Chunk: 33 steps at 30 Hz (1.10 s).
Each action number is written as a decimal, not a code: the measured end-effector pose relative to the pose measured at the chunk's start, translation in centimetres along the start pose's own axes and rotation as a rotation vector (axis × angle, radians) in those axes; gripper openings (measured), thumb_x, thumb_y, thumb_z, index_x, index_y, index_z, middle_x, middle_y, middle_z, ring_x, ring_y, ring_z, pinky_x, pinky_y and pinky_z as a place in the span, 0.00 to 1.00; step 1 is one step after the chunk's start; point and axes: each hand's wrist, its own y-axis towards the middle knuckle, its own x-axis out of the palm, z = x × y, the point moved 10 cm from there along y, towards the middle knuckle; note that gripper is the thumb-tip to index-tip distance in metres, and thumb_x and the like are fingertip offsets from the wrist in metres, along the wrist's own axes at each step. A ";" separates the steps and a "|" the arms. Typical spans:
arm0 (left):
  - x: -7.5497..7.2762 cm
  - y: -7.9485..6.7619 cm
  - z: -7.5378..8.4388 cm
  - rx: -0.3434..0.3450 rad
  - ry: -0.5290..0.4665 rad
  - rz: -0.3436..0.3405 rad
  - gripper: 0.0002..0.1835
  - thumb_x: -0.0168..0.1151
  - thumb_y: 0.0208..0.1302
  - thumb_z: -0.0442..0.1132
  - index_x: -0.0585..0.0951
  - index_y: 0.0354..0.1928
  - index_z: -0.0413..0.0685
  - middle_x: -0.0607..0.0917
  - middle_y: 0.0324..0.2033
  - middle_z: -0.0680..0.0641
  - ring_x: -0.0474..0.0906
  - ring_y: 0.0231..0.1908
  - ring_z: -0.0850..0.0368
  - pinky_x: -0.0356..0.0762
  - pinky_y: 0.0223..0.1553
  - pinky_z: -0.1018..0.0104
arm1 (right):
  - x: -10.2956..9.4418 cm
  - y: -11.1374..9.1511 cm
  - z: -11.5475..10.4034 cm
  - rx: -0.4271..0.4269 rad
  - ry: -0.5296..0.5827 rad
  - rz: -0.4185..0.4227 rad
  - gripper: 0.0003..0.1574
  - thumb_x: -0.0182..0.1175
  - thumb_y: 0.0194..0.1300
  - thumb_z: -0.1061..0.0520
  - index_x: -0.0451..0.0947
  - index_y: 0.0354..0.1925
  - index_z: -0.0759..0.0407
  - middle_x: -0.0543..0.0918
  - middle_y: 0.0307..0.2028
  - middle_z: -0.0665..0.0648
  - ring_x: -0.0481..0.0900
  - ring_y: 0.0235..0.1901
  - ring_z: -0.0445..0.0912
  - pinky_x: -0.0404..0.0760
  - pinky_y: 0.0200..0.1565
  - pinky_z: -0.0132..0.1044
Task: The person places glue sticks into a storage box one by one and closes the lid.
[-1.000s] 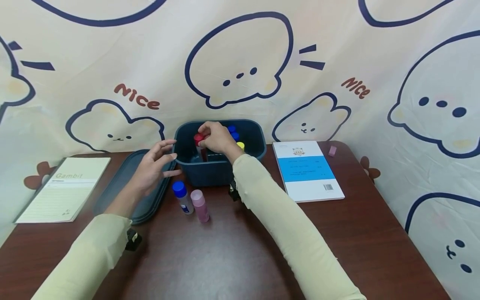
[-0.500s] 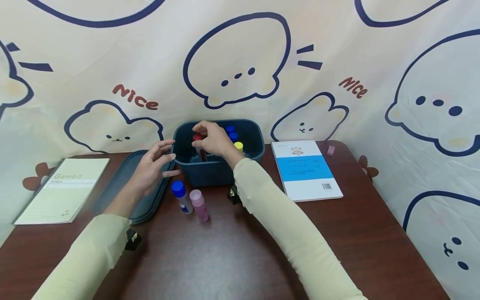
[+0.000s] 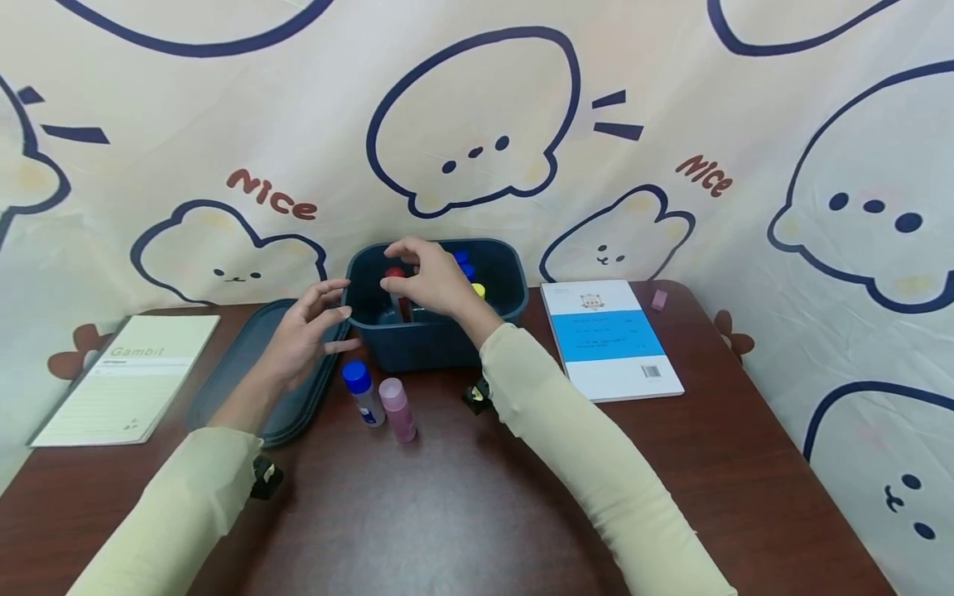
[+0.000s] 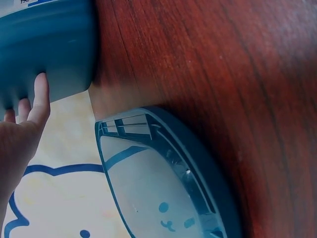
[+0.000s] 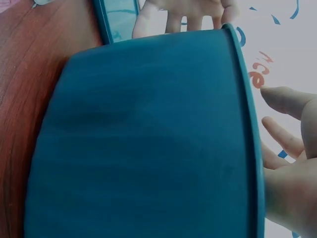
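Note:
A dark teal bin (image 3: 425, 343) stands at the back of the table. My left hand (image 3: 298, 335) rests straight fingers against its left side, as the left wrist view also shows. Above the bin hovers my right hand (image 3: 440, 285), thumb and fingers spread apart; the right wrist view shows nothing between them. Just below those fingers a red-capped glue stick (image 3: 395, 272) stands inside the bin. Blue caps (image 3: 466, 270) and a yellow cap (image 3: 479, 290) show at the bin's right side. On the table in front are a blue-capped glue stick (image 3: 363, 393) and a pink glue stick (image 3: 398, 410), both upright.
The bin's teal lid (image 3: 224, 389) lies left of it, partly under my left forearm. A cream notebook (image 3: 127, 381) is at the far left. To the right lie a blue-and-white book (image 3: 611, 339) and a small pink block (image 3: 659, 300). A printed cloth hangs behind.
My right hand has let go of the red-capped glue stick and spread its fingers, rising slightly; its wrist has shifted a little to the right. The left hand stays in place.

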 end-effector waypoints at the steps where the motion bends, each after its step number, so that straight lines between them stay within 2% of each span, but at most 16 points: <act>1: 0.0 0.0 0.0 -0.001 0.000 0.000 0.26 0.52 0.78 0.43 0.62 0.74 0.53 0.53 0.76 0.38 0.53 0.72 0.35 0.84 0.47 0.58 | 0.0 -0.2 -0.1 -0.011 0.010 -0.004 0.28 0.64 0.71 0.53 0.73 0.66 0.56 0.74 0.67 0.54 0.70 0.67 0.48 0.72 0.67 0.41; 7: 0.2 0.0 0.1 0.007 0.004 -0.002 0.27 0.52 0.78 0.44 0.61 0.74 0.53 0.54 0.75 0.38 0.54 0.71 0.34 0.84 0.47 0.58 | -0.3 -1.5 -1.0 -0.109 0.091 -0.037 0.28 0.66 0.70 0.56 0.74 0.65 0.62 0.77 0.64 0.59 0.73 0.65 0.51 0.70 0.68 0.41; 13: 0.1 0.0 0.1 0.004 0.021 0.005 0.28 0.52 0.78 0.43 0.60 0.75 0.52 0.54 0.75 0.38 0.54 0.71 0.34 0.82 0.49 0.53 | -0.3 -2.6 -1.3 -0.141 0.174 -0.067 0.28 0.65 0.70 0.56 0.73 0.64 0.64 0.78 0.62 0.62 0.75 0.63 0.54 0.74 0.65 0.41; 19: 0.0 -0.1 -0.1 -0.002 0.024 0.010 0.28 0.53 0.78 0.44 0.61 0.74 0.53 0.54 0.75 0.39 0.56 0.70 0.36 0.81 0.50 0.52 | 0.1 -3.9 -2.0 -0.194 0.237 -0.083 0.26 0.65 0.71 0.58 0.74 0.63 0.65 0.78 0.62 0.64 0.76 0.62 0.55 0.77 0.61 0.36; 24: -0.2 -0.2 0.0 0.007 0.009 0.012 0.27 0.54 0.78 0.46 0.62 0.74 0.55 0.54 0.75 0.39 0.57 0.69 0.38 0.83 0.49 0.55 | 0.1 -4.9 -3.3 -0.272 0.298 -0.072 0.22 0.64 0.70 0.60 0.76 0.60 0.65 0.79 0.59 0.65 0.77 0.59 0.56 0.78 0.62 0.43; 27: -0.4 -0.1 0.2 0.013 0.007 0.014 0.27 0.54 0.78 0.46 0.62 0.74 0.55 0.53 0.75 0.39 0.56 0.69 0.39 0.84 0.48 0.56 | 0.1 -5.4 -3.8 -0.317 0.301 -0.072 0.21 0.64 0.70 0.61 0.76 0.59 0.65 0.80 0.58 0.66 0.78 0.59 0.57 0.77 0.62 0.46; 33: -0.1 0.0 -0.2 0.005 0.014 0.003 0.27 0.54 0.78 0.46 0.61 0.74 0.54 0.54 0.75 0.39 0.57 0.68 0.39 0.83 0.49 0.53 | 0.4 -6.6 -3.7 -0.348 0.282 -0.088 0.21 0.64 0.70 0.61 0.77 0.59 0.65 0.81 0.57 0.63 0.79 0.57 0.57 0.78 0.61 0.38</act>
